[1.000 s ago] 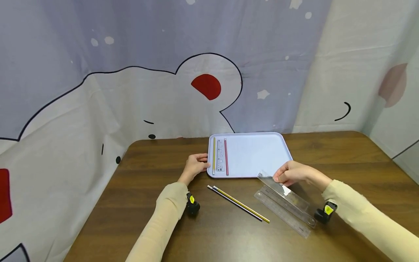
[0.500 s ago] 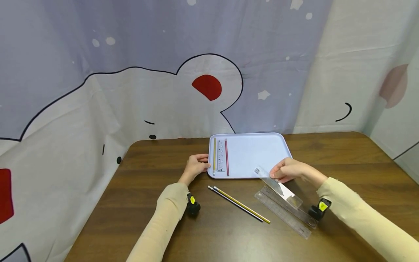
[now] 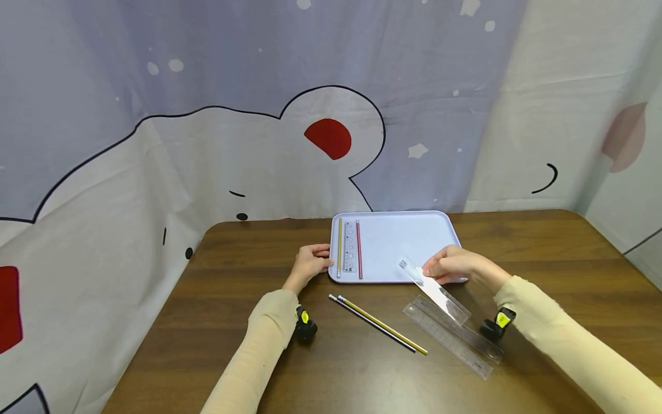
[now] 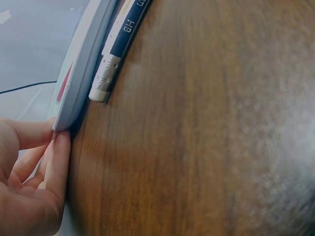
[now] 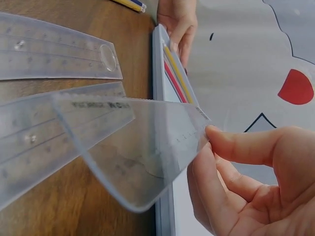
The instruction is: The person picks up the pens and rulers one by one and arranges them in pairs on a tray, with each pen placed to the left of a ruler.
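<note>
A clear plastic ruler (image 3: 434, 292) slants over the front edge of the white tray (image 3: 403, 238), pinched near its far end between the thumb and fingers of my right hand (image 3: 454, 265). In the right wrist view the held ruler (image 5: 133, 147) passes over two more clear rulers on the table. My left hand (image 3: 308, 265) grips the tray's front left corner; the left wrist view has thumb and fingers around the tray rim (image 4: 74, 98). Inside the tray, at its left, a yellow pencil (image 3: 339, 247), a stencil ruler (image 3: 350, 247) and a red pencil (image 3: 359, 250) lie side by side.
On the wooden table (image 3: 248, 259), a dark pencil (image 3: 367, 321) and a yellow-striped pencil (image 3: 388, 328) lie together before the tray. The clear rulers (image 3: 447, 341) lie to their right. A printed curtain (image 3: 248, 149) hangs behind the table.
My right hand has moved left and slightly away from me, carrying the clear ruler farther over the tray's front edge. The left hand keeps its grip on the tray corner.
</note>
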Demonstrator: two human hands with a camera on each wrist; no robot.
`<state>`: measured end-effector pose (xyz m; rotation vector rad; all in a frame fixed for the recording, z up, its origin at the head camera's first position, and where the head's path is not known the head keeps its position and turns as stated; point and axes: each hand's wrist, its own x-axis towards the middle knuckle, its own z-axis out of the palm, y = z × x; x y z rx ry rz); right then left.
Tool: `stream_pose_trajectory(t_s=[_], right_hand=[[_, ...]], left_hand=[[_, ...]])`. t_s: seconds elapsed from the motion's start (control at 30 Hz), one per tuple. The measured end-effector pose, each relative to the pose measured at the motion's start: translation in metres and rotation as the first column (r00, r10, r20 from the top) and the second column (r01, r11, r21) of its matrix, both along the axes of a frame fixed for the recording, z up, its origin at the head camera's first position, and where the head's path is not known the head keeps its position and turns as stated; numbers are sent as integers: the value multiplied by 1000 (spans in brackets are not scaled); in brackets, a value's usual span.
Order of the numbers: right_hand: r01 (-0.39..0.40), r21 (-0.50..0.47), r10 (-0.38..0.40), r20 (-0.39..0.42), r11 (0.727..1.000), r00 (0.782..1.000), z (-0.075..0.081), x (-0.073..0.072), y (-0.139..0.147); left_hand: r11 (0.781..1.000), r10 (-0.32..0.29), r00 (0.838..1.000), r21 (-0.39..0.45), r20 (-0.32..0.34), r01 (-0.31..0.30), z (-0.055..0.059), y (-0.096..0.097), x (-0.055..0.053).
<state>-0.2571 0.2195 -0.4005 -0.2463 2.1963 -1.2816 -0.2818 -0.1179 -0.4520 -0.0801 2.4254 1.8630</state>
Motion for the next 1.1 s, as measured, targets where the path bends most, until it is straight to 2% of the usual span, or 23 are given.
stream_pose_trajectory(t_s=[0.27,0.67,1.1], right_hand=[[10,-5,-10,-1,1000,1000,-2,-9,-7],[67,-93,-61,68,993,996,-10,-25,-18],[110,-122,-98,101,986,990,-16,-39,-26]], left_hand=[[1000,-1,1000,2,-6,1,1,1,1],[1000,15,1000,-4,-12,-15,-2,2,0],[1000,17,1000,-8,-5,-17,-2,1,0]])
